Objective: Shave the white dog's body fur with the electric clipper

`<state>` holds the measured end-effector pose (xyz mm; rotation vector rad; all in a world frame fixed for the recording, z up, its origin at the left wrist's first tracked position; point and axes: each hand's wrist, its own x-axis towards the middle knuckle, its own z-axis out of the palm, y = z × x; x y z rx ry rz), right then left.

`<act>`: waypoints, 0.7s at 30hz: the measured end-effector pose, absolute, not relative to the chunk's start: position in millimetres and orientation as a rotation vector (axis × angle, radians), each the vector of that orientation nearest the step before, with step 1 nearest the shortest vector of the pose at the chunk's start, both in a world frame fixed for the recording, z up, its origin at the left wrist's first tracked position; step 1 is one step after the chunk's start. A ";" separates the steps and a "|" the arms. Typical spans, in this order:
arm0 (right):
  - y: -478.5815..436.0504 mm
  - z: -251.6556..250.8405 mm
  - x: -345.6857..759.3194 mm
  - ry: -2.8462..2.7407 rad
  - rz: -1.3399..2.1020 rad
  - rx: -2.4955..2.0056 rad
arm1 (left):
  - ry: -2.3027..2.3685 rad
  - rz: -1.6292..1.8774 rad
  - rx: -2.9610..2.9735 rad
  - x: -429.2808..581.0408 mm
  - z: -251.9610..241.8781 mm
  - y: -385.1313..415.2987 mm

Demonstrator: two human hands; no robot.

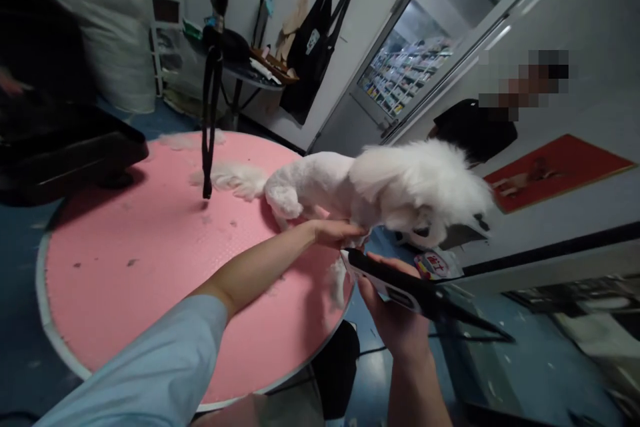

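A white dog point(325, 173) is on the round pink grooming table point(165, 267). Its body is trimmed short, while the fur on its head and neck is long and fluffy. My left hand point(337, 232) reaches under the dog's chest and is closed around a front leg, most of which the fingers hide. Just right of it, my right hand point(395, 300) grips a black and white hair clipper point(390, 280), its blade end pointing at the leg. The clipper's cord trails off to the right. Loose white fur point(339, 283) lies below the blade, by the table's edge.
A black strap loop point(209, 127) hangs over the table. More cut fur point(233, 179) lies behind the dog. A black case-like object point(65, 153) stands at the left rim. Another person point(475, 127) in a black shirt appears beyond the dog, near a glazed door point(410, 40).
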<state>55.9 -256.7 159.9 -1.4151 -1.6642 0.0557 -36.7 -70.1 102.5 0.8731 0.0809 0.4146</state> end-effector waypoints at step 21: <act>-283.3 127.8 75.0 -1.314 0.434 -1.559 | 0.238 0.321 1.130 -57.5 98.8 -59.0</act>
